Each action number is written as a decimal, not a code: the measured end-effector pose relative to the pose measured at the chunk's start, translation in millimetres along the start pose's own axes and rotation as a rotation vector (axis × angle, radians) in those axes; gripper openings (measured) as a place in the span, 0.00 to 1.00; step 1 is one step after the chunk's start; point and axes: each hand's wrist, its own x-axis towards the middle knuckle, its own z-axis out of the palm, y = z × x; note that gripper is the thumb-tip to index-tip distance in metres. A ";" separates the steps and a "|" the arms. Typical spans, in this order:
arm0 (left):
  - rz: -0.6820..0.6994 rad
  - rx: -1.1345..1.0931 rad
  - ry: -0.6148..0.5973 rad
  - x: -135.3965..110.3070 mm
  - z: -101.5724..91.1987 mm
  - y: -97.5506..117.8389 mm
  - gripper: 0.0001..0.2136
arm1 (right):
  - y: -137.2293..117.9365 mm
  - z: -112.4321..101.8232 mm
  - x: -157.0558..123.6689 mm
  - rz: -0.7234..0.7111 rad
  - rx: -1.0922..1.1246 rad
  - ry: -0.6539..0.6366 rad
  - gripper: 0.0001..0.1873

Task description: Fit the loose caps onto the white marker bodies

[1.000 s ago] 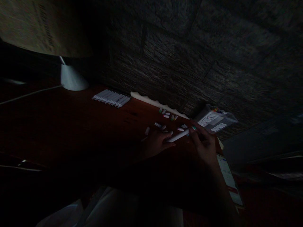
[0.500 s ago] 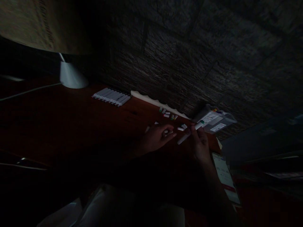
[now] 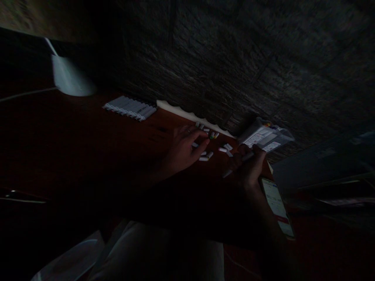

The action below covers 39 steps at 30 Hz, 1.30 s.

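The scene is very dark. My right hand is closed around a white marker that slants down to the left on the reddish-brown table. My left hand lies flat with fingers spread over several small loose marker caps, its fingertips near a further cluster of caps by the wall. More caps lie between the two hands.
A row of several white markers lies at the back left, beside a white lamp base. A clear marker box leans at the stone wall. A lit phone lies right of my right wrist. White scalloped paper runs along the wall.
My left hand let go of the marker and moved left and back onto the caps, fingers spreading. My right hand keeps the marker and has swung it down toward the table.
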 end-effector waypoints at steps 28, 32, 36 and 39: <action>-0.091 -0.007 -0.355 14.8 -10.9 -35.3 0.15 | -126.4 -71.6 126.4 -0.537 -1.052 0.445 0.19; -0.141 0.053 -0.332 17.7 -13.6 -39.5 0.16 | -107.9 -61.7 151.4 -0.462 -1.165 0.362 0.13; -0.167 0.090 -0.320 17.3 -13.4 -45.1 0.15 | -97.3 -58.9 154.4 -0.465 -1.179 0.334 0.15; -0.197 0.071 -0.337 16.9 -12.4 -45.8 0.15 | -104.3 -60.7 147.8 -0.481 -1.118 0.304 0.20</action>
